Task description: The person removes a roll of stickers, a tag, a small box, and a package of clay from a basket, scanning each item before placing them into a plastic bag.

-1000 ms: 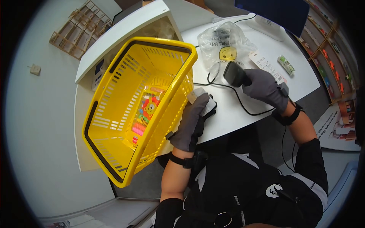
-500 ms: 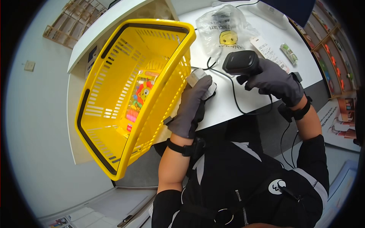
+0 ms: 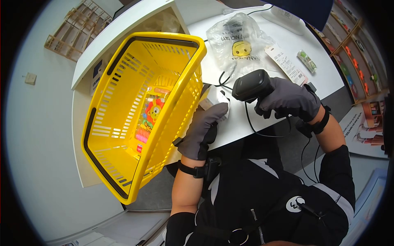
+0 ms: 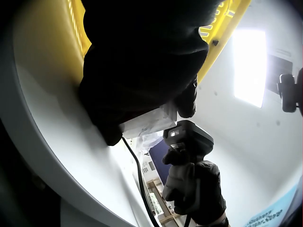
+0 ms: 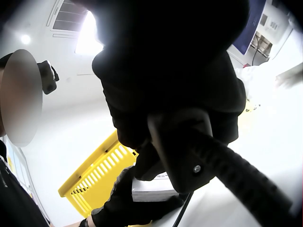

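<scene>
My gloved left hand (image 3: 201, 133) grips a small white box (image 3: 214, 98) over the counter, beside the basket's right side. In my gloved right hand (image 3: 293, 100) is a black handheld barcode scanner (image 3: 251, 85), its head facing left toward the box with a short gap between. The left wrist view shows the front window of the scanner (image 4: 187, 135) close beyond the end of the box (image 4: 151, 122). A yellow shopping basket (image 3: 202, 53) stands tilted on the left, and a colourful toy pack with a lion face (image 3: 152, 115) lies inside it.
On the white counter (image 3: 322, 80) lie a clear plastic bag with a smiley print (image 3: 230, 59), a white card pack (image 3: 287, 65) and a small green-white packet (image 3: 307, 61). The scanner's black cable (image 3: 250, 123) loops across the counter. A dark monitor (image 3: 312, 12) stands behind.
The right hand has turned over, so the scanner's head points left rather than away, and it has come closer to the box. The left hand has turned the box slightly. The basket stays put.
</scene>
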`<state>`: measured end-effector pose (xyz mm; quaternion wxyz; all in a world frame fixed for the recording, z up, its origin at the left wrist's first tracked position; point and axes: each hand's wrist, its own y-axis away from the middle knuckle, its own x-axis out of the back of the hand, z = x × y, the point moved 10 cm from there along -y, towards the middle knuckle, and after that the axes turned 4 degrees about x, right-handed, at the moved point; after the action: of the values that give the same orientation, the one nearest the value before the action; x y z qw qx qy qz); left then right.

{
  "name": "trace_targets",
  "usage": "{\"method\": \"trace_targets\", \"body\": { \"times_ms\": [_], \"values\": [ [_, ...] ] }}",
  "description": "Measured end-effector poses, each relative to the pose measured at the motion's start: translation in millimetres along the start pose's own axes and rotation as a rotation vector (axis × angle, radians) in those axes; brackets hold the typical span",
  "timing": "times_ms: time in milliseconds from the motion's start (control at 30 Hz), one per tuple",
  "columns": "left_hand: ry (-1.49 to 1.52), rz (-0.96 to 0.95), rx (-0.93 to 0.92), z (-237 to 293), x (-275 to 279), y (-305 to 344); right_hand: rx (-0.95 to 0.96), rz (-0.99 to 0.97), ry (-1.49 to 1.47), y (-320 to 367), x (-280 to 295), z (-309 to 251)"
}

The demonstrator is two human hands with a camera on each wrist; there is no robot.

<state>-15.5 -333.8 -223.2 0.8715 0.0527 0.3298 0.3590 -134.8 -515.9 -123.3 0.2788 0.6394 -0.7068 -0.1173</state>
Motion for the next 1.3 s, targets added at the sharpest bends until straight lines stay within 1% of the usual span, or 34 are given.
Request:
{"method": "trace_targets", "body": {
  "times_ms": [67,100,200,333,400,467,500,533,633,667,767,800,900,933,1033,1067,1133,1167,1200,1267,1300],
  "values": [
    [0.031,0.016,-0.127,18,-17,10,0.033,-0.003,-0.007,-5,3,6],
    [0.032,0.013,-0.128,17,-13,8,0.049,-0.004,-0.010,-7,5,6],
    [-0.149,-0.040,0.022,3,-2,-3,0.034,0.005,-0.026,-3,5,4],
    [-0.068,-0.056,0.036,-3,2,-3,0.051,-0.001,-0.055,-10,4,15],
    [-0.077,-0.036,0.045,-2,4,-2,0.064,-0.006,-0.062,-10,2,13],
    [-0.091,-0.003,0.060,-1,3,-2,0.025,0.021,0.001,-6,4,12],
    [-0.090,-0.016,0.057,0,-2,-3,0.005,0.042,0.033,-3,9,11],
    [-0.076,-0.010,0.028,4,-6,-1,0.005,0.056,0.035,-2,13,12],
    [-0.052,-0.005,-0.033,12,-12,3,0.133,0.199,0.445,-14,29,9],
    [-0.048,-0.003,-0.032,12,-12,3,0.134,0.210,0.446,-20,30,16],
    [-0.047,-0.004,-0.029,12,-14,5,0.434,0.464,0.874,-23,30,3],
    [-0.043,0.007,-0.043,14,-16,7,0.433,0.472,0.873,-24,28,4],
    [-0.037,0.022,-0.072,16,-19,10,0.393,0.412,0.990,-34,9,5],
    [-0.060,0.030,-0.050,13,-16,9,0.389,0.420,0.988,-37,5,6],
    [-0.112,0.022,0.002,8,-15,8,0.347,0.437,1.138,-52,-7,12],
    [-0.185,0.022,0.001,11,-17,12,0.335,0.452,1.135,-54,-8,13],
    [-0.333,0.026,-0.002,17,-22,23,0.397,0.432,1.176,-57,-19,12],
    [-0.338,0.014,0.002,17,-26,25,0.429,0.420,1.196,-59,-25,12],
    [-0.540,0.088,-0.094,28,-26,29,0.421,0.429,1.193,-61,-27,15],
    [-0.939,0.239,-0.299,51,-31,40,0.492,0.473,1.191,-61,-35,14],
    [-0.942,0.232,-0.301,50,-34,40,0.530,0.494,1.190,-60,-37,12]
  ]
}}
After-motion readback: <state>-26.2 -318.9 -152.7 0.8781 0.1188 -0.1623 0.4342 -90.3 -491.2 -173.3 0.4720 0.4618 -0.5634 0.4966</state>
